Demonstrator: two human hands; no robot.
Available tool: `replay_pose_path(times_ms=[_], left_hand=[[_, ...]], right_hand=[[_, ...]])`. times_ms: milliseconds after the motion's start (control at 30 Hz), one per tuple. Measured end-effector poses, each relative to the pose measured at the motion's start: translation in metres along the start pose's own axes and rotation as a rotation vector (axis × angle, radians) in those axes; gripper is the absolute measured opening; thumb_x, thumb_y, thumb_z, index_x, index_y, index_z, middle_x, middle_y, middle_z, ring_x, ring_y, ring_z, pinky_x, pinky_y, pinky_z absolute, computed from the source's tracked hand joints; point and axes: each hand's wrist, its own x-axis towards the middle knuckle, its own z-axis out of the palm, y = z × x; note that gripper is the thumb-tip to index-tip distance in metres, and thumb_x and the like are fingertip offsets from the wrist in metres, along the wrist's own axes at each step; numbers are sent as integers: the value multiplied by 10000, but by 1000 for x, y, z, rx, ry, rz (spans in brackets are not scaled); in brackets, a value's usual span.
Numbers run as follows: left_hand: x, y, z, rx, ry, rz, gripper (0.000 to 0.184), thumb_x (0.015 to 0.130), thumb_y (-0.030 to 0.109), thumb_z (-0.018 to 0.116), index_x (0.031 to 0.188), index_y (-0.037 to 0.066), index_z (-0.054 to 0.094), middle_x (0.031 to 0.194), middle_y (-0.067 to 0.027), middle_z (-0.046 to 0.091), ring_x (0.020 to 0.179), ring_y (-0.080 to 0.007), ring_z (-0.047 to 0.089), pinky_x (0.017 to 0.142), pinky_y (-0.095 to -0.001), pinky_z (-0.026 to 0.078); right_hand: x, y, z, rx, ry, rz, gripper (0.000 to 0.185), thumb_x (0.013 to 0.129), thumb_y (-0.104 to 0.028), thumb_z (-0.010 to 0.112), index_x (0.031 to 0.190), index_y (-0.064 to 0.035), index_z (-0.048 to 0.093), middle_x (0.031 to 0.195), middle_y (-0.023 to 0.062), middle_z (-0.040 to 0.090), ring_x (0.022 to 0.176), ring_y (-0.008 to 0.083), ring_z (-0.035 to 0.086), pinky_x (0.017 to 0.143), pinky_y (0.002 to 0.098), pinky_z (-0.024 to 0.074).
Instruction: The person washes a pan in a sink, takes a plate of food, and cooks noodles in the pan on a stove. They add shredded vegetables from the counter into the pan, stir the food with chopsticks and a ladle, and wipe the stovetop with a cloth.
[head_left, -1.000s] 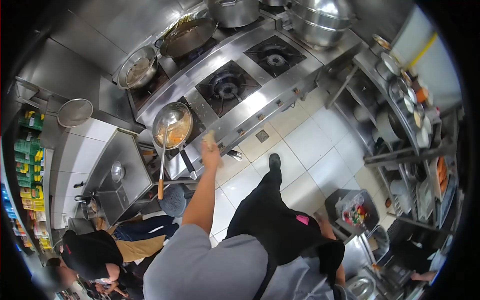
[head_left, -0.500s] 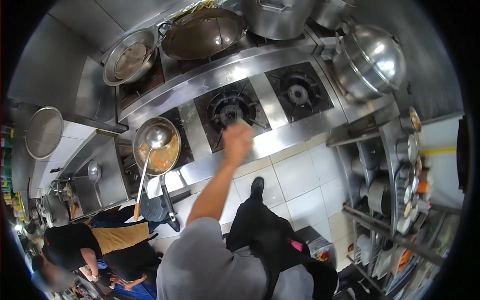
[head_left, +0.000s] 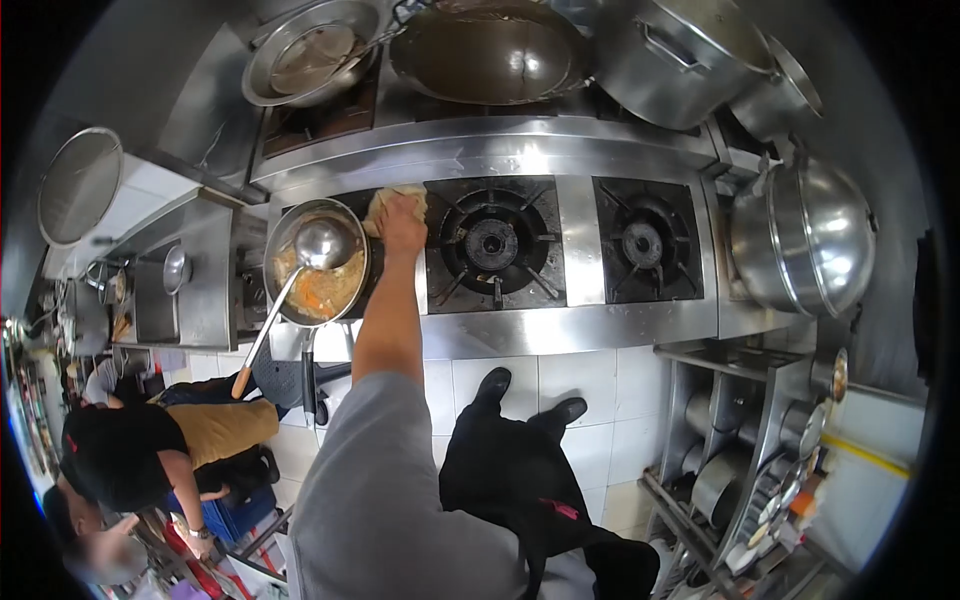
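My left hand (head_left: pixel 403 228) presses a yellowish cloth (head_left: pixel 408 200) onto the steel strip between two burners of the stove, near its back edge. Its fingers are bent over the cloth and partly hidden by it. Just left of the hand, a frying pan (head_left: pixel 345 290) with a black handle sits on the left burner. It holds a soupy food with orange pieces. A ladle (head_left: pixel 322 243) with a wooden-tipped handle rests in the pan, its handle sticking out toward the front. To the right of my hand is a bare black burner (head_left: pixel 492 243). My right hand is out of view.
Another burner (head_left: pixel 643 244) is farther right. Behind stand a wok (head_left: pixel 490 60), a metal basin (head_left: pixel 262 75) and a large pot (head_left: pixel 660 85). A rounded steel vessel (head_left: pixel 800 240) is at right, above a shelf rack (head_left: pixel 725 358). A co-worker (head_left: pixel 125 450) bends at lower left.
My left hand has moved with the cloth from the front of the middle burner to the back left, beside the pan. My view has turned, and a second shoe shows.
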Motion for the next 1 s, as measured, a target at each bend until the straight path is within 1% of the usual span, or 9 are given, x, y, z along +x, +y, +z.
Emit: replay_pose_path(times_ms=[167, 300, 367, 500, 533, 667, 733, 800, 1000], left_hand=[[-98, 4, -29, -122, 71, 197, 301, 719, -7, 559, 995, 87, 636, 1240, -164, 534, 1189, -401, 472, 1025, -491, 371], [-171, -8, -53, -62, 64, 120, 300, 702, -34, 558, 972, 78, 628, 1235, -165, 534, 1191, -395, 470, 1023, -464, 386], [-201, -18, -74, -95, -105, 246, 274, 702, -25, 592, 950, 78, 647, 1198, -160, 568, 1165, -371, 497, 1020, -451, 393], [-229, -73, -85, 24, -76, 313, 129, 712, 45, 644, 807, 112, 700, 1029, -118, 635, 1034, -323, 579, 935, -432, 447], [-235, -79, -90, 144, 21, 127, 93, 723, 60, 641, 771, 114, 700, 959, -108, 641, 994, -328, 594, 887, -439, 463], [-262, -34, -85, -184, 172, -118, 243, 778, 87, 632, 1018, 65, 668, 1065, -129, 641, 1054, -349, 581, 935, -458, 442], [-295, -11, -47, 25, 22, 255, 275, 863, 174, 566, 1113, 118, 667, 1216, -153, 590, 1149, -338, 541, 1014, -489, 397], [-308, 27, -95, 45, -89, 210, 285, 883, 228, 554, 1131, 138, 660, 1362, -137, 502, 1259, -355, 453, 1069, -544, 325], [-265, -157, -124, 104, 403, -82, 346, 861, 216, 550, 1188, 116, 601, 1285, -196, 527, 1210, -405, 468, 1025, -552, 336]], right_hand=[[22, 11, -32, -27, -111, 84, 301, 921, -363, 588, 1042, -88, 588, 822, 81, 608, 706, 246, 596, 607, 383, 490], [54, 1, -70, -24, -204, 135, 295, 923, -366, 588, 1042, -96, 585, 813, 70, 603, 691, 232, 592, 592, 374, 488], [78, -18, -89, 35, -245, 118, 293, 924, -368, 588, 1042, -99, 584, 808, 65, 601, 684, 224, 590, 584, 369, 487], [119, -73, -118, -133, -316, -132, 289, 931, -398, 594, 1072, -147, 573, 801, 19, 586, 666, 165, 572, 560, 315, 469], [127, -85, -126, -217, -316, -218, 289, 934, -412, 598, 1087, -169, 568, 800, -2, 580, 661, 138, 563, 551, 290, 460], [96, -139, -108, -242, -109, -271, 241, 945, -367, 578, 1068, -160, 567, 808, -3, 567, 661, 142, 553, 560, 302, 461], [73, -147, -99, -267, -101, -292, 223, 947, -353, 568, 1054, -157, 567, 812, -3, 563, 659, 145, 548, 564, 303, 460], [47, -134, -85, -384, -171, -208, 194, 951, -331, 554, 1028, -153, 567, 819, -4, 561, 654, 150, 538, 567, 302, 458], [-9, -99, -46, -562, -403, 98, 215, 954, -315, 535, 1078, -140, 542, 836, 29, 551, 703, 179, 548, 578, 370, 474]])
